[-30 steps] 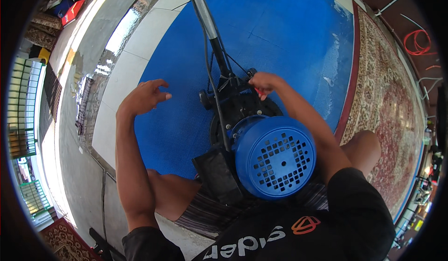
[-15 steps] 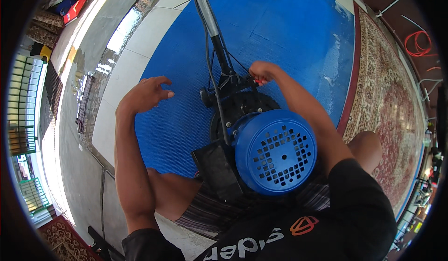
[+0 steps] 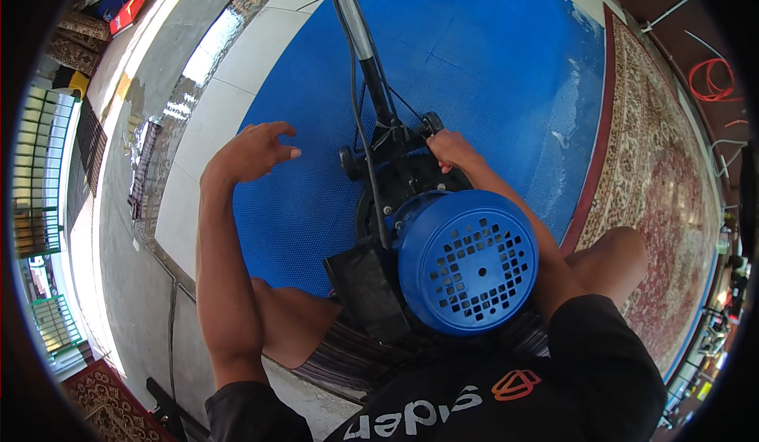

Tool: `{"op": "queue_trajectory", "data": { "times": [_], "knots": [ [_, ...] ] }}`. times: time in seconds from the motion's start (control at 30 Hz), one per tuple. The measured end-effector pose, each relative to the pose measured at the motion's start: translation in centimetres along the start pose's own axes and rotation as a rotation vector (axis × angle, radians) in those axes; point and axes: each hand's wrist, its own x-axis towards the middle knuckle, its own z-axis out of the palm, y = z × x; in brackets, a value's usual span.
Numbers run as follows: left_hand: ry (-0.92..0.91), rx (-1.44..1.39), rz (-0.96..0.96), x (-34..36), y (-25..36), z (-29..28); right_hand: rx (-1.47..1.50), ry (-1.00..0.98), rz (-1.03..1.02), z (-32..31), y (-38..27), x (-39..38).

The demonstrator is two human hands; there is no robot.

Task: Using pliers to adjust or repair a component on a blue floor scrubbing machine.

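Observation:
A floor machine rests in my lap: a blue vented motor housing (image 3: 466, 260), a black round base (image 3: 382, 193), a black box (image 3: 360, 288) at its left and a long handle tube (image 3: 360, 35) running away from me, with a cable along it. My right hand (image 3: 452, 149) is closed at the base of the handle, just beside a small wheel (image 3: 431, 123); what it grips is mostly hidden. My left hand (image 3: 254, 151) hangs in the air left of the machine, fingers curved and apart, holding nothing.
Blue textured matting (image 3: 285, 228) lies under the machine. A patterned rug (image 3: 640, 181) with a red border is at the right, with a red hose (image 3: 711, 78) beyond. Wet grey concrete (image 3: 142, 86) runs along the left, beside railings (image 3: 35, 173) and rolled carpets (image 3: 75, 51).
My left hand has risen slightly. My right hand has shifted a little, and the red item that showed in it earlier is now mostly out of sight.

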Motion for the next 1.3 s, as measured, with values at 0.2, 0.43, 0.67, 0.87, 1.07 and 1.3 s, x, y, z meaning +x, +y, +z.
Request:
{"op": "queue_trajectory", "data": {
  "times": [0.2,0.43,0.67,0.87,1.07,1.3],
  "knots": [
    [0.044,0.031,0.091,1.0,-0.4,0.5,-0.303,-0.189,-0.225,-3.8,-0.1,9.2],
    [0.001,-0.026,0.040,0.8,-0.2,0.0,-0.122,-0.319,0.105,-5.4,-3.9,7.6],
    [0.035,0.024,0.062,0.9,-1.0,0.5,-0.080,-0.121,-0.055,-1.1,-0.2,2.1],
    [0.057,0.047,0.125,0.9,-0.1,0.2,-0.299,-0.263,-0.119,-5.1,-2.8,7.8],
    [0.040,-0.017,0.047,0.6,-1.0,0.0,-0.185,-0.271,0.167,-4.7,-6.4,8.0],
    [0.042,0.064,0.067,0.9,-0.8,0.4,-0.532,-0.217,-0.450,-0.7,2.0,5.0]
  ]
}}
